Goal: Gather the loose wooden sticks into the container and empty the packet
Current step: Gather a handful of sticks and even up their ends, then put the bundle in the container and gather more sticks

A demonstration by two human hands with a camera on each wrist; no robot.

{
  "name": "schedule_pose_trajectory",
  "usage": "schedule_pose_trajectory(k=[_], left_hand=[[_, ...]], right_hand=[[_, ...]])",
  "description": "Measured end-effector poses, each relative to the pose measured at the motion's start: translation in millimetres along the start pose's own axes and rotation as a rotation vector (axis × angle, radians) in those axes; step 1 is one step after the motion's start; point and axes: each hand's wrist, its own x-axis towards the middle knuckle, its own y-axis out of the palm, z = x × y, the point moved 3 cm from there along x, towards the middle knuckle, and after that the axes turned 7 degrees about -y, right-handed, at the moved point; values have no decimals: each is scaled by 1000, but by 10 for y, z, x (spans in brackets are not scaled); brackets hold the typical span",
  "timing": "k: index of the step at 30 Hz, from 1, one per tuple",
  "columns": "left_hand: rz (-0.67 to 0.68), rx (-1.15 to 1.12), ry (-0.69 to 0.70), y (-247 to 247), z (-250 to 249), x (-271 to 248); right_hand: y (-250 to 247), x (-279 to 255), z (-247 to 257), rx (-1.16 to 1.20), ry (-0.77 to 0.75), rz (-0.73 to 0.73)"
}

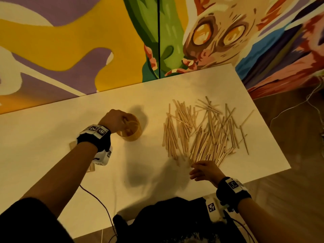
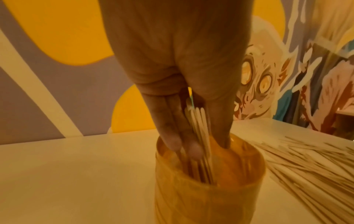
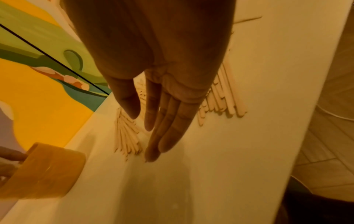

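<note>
Wooden sticks [image 1: 203,130]: most lie loose on worktop [image 1: 52,130] toward its right edge, left hand [image 2: 172,75] fingers [image 2: 173,141] pinching a small bunch in amber container [image 2: 208,189] mid-worktop, right hand [image 1: 204,170] relaxed, empty, near pile; packet not identifiable, so early.

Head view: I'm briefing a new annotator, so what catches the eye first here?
The sprawl of loose wooden sticks on the white table, right of the amber container. The left hand lowers a bundle of sticks into it; the right hand reaches open toward the pile.
</note>
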Motion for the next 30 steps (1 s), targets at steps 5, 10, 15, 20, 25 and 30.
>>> schedule_pose_trajectory(k=[5, 10, 15, 20, 25, 30], left_hand=[[-309, -134, 110, -228, 34, -133], [-371, -297, 104, -200, -319, -420], [-131, -129, 192, 497, -1019, -637], [131, 12, 161, 1509, -1830, -727], [138, 90, 43, 1968, -2386, -590], [95, 226, -21, 2080, -2642, -424]], right_hand=[[-400, -37, -42, -11, 3, -40], [-863, -24, -109, -45, 7, -90], [-1288, 33, -244, -197, 16, -109], [-1523, 111, -399, -376, 68, -91], [-1605, 174, -413, -376, 87, -32], [-1656, 257, -424, -316, 134, 86]])
